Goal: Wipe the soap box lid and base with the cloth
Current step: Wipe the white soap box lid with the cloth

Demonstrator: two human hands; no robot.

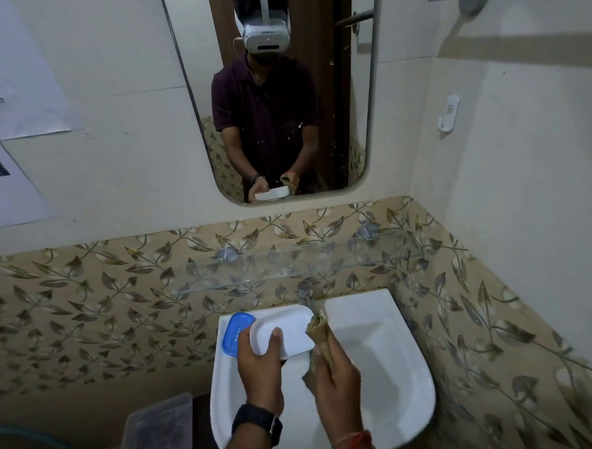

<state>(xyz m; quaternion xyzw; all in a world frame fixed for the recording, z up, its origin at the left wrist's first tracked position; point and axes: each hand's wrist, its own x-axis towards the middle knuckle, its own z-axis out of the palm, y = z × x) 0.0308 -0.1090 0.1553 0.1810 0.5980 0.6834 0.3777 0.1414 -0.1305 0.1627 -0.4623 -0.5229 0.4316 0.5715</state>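
My left hand (261, 370) grips a white soap box base (286, 327) over the sink, thumb on its upper face. A blue lid (237, 334) lies on the sink's left rim, partly hidden behind the white base. My right hand (337, 376) is closed on a bunched brown cloth (319, 329), whose tip touches the right end of the white base. A dark watch sits on my left wrist.
A white sink (391, 363) is below my hands, with a chrome tap (307, 294) at its back. A glass shelf (283, 269) and a mirror (273, 88) hang above. A clear plastic tub (158, 434) stands at lower left. The tiled corner wall is close on the right.
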